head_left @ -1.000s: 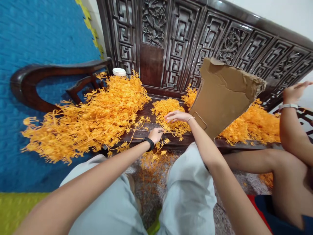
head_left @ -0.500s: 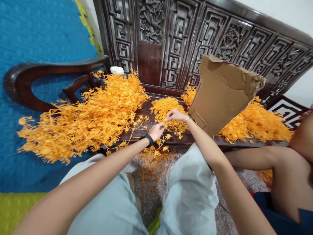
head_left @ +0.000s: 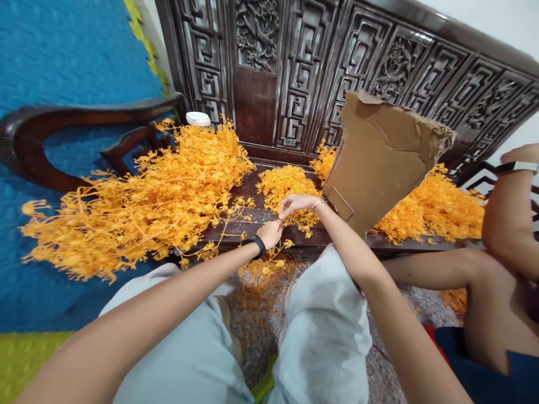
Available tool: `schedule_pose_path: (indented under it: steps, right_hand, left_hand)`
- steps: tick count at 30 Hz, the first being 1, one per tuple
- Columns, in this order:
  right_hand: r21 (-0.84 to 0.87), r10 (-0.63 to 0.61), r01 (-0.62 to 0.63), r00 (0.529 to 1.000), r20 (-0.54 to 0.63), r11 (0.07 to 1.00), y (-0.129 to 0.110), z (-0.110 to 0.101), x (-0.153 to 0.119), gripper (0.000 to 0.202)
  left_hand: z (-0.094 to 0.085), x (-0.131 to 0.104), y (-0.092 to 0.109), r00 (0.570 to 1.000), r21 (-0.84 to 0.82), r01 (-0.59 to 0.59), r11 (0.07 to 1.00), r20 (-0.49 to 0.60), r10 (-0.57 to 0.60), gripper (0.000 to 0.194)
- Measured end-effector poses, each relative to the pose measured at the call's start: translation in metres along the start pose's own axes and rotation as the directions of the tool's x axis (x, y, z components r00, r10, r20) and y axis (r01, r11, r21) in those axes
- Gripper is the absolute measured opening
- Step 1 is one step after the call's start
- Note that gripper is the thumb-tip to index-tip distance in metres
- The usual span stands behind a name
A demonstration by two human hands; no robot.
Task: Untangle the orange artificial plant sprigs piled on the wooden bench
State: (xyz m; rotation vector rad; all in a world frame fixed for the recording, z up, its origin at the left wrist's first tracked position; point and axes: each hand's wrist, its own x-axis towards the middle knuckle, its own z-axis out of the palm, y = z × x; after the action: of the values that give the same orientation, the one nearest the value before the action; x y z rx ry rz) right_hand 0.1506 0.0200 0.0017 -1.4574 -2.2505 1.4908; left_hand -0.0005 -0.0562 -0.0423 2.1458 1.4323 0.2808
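My left hand (head_left: 269, 233), with a black watch at the wrist, is closed on an orange plastic flower sprig (head_left: 268, 268) whose small blooms hang below it. Fingertip to fingertip with it, my right hand (head_left: 298, 204) is pinched closed; whatever lies between its fingers is too small to make out. Just behind the hands is a small heap of orange plastic flowers (head_left: 286, 185) on the dark wooden bench (head_left: 252, 193). To the left spreads a large pile of long orange plastic flower stems (head_left: 168, 196).
A torn cardboard sheet (head_left: 379, 157) leans on the bench, with another orange pile (head_left: 433, 210) behind it. A white round lid-like object (head_left: 197, 119) sits at the back left. Another person's arm (head_left: 511, 219) and knee are at the right. Orange pieces litter the floor (head_left: 261, 297).
My right hand has come down onto the left fingertips, closing the small gap between them. The other person's raised forearm has come into view at the right. The view has shifted slightly.
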Motion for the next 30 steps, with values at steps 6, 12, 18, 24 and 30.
schedule_pose_path:
  steps: [6, 12, 18, 24, 30]
  right_hand:
    - [-0.122, -0.061, 0.055, 0.997, -0.05, 0.991, -0.001, -0.001, 0.004, 0.021]
    - [-0.117, -0.012, -0.021, 0.962, -0.273, 0.993, -0.001, 0.001, 0.011, 0.02]
    - [0.079, 0.054, -0.02, 0.885, -0.463, 0.997, -0.011, -0.001, 0.01, 0.027]
    - [0.358, 0.096, 0.213, 0.729, -0.678, 0.909, -0.026, -0.001, 0.017, 0.037]
    - [0.546, 0.447, 0.299, 0.339, -0.828, 0.783, -0.012, -0.03, 0.019, 0.029]
  left_hand:
    - [-0.003, 0.001, 0.001, 1.0, 0.023, -0.008, 1.0, -0.019, 0.009, 0.025]
    - [-0.01, -0.001, 0.007, 0.997, 0.05, 0.002, 0.999, -0.074, 0.002, 0.033]
    - [-0.022, -0.006, 0.017, 0.988, 0.126, 0.048, 0.991, -0.151, -0.029, 0.041]
    - [-0.059, 0.0, 0.027, 0.974, 0.158, 0.078, 0.984, -0.224, -0.041, 0.043]
    - [-0.052, -0.022, 0.028, 0.997, 0.178, 0.01, 0.984, -0.083, 0.005, 0.044]
